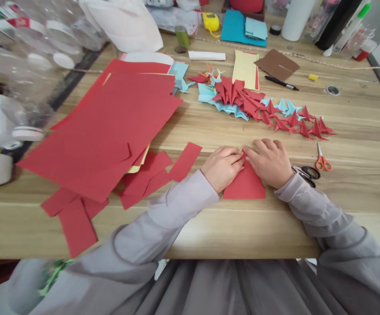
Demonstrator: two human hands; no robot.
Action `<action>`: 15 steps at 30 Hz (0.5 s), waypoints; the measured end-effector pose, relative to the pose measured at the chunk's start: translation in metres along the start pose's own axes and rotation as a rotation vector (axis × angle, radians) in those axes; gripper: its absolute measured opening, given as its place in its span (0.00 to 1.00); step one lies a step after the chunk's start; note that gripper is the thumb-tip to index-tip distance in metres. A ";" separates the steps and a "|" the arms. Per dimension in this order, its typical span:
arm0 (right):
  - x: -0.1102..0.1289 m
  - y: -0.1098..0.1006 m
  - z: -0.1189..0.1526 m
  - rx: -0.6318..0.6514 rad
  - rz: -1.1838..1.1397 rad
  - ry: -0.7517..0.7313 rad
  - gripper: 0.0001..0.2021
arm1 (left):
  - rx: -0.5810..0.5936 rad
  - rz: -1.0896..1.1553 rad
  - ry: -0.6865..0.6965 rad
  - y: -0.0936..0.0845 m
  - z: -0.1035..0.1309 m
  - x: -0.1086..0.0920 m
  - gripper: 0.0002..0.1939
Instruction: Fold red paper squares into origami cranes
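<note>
A red paper piece [245, 186] lies on the wooden table between my hands, its upper part narrowed to a point. My left hand [223, 166] presses on its upper left side, fingers together near the tip. On the upper right side rests my right hand [270, 161], its thumb and fingertips at the same tip and its other fingers bent. Folded red paper pieces [231, 92] and pale blue ones [288, 106] form a long row beyond my hands. Cut red strips [186, 162] lie to the left of my left hand.
Large red sheets [111, 127] cover the left side. Orange scissors [322, 162] and black scissors [308, 173] lie right of my right hand. Farther back are a black pen [281, 83], brown paper [277, 65] and a yellow tape measure [211, 22]. Plastic bottles [29, 105] crowd the left edge.
</note>
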State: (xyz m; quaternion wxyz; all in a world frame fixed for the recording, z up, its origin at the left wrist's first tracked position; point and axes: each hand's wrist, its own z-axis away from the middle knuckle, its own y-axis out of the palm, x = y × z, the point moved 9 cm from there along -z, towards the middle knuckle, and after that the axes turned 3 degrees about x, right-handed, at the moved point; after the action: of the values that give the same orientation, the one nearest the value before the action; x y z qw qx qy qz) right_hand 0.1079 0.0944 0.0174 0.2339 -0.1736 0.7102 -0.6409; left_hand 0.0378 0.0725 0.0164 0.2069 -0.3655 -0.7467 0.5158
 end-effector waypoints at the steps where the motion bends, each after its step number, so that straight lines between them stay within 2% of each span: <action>1: 0.000 0.000 0.000 -0.001 0.001 0.004 0.18 | -0.005 -0.012 0.011 -0.001 0.000 -0.001 0.12; 7: 0.000 0.000 0.001 -0.005 -0.003 0.019 0.17 | -0.020 -0.099 0.075 -0.011 0.009 -0.016 0.10; 15: -0.001 0.001 0.003 -0.015 -0.001 0.019 0.17 | -0.003 -0.116 0.092 -0.028 0.031 -0.032 0.10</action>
State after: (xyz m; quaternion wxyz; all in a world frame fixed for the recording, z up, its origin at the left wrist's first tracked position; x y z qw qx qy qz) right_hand 0.1099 0.0925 0.0165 0.2254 -0.1694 0.7173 -0.6371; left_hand 0.0279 0.0231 0.0325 0.2702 -0.3452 -0.7570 0.4846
